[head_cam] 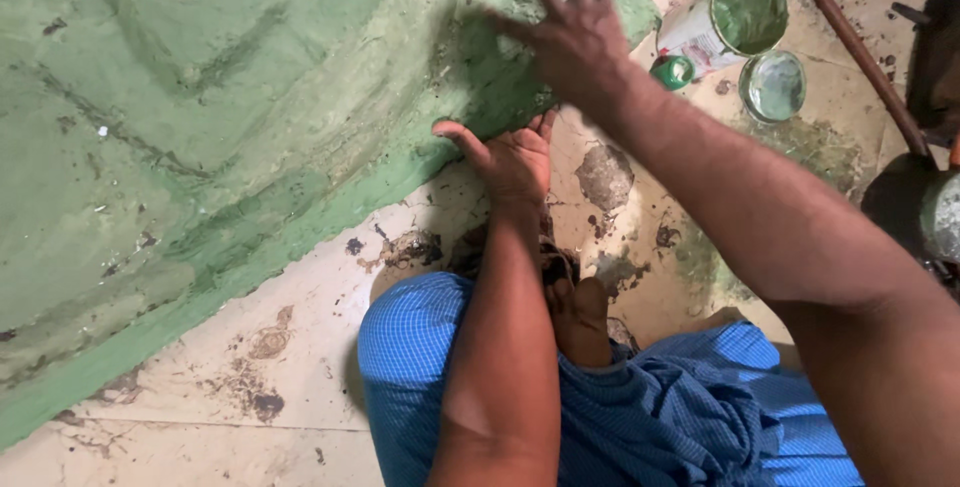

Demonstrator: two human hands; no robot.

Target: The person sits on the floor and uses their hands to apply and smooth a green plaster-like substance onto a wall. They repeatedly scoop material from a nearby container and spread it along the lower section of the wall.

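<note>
A large curved form (200, 117) coated in green paint fills the upper left. My left hand (505, 152) rests at its lower edge where it meets the floor, fingers curled and pressing there, thumb out. My right hand (570, 27) lies flat on the green surface higher up, fingers spread, a ring on one finger. Neither hand holds a tool. I am crouched in blue checked cloth (640, 397), with my bare foot (580, 312) below my left arm.
An open tin of green paint (745, 9), a small green cap (672, 70) and a round lid (773, 85) stand on the stained floor at the upper right. A rusty rod (860, 52) slants past them. A dark object sits at the right edge.
</note>
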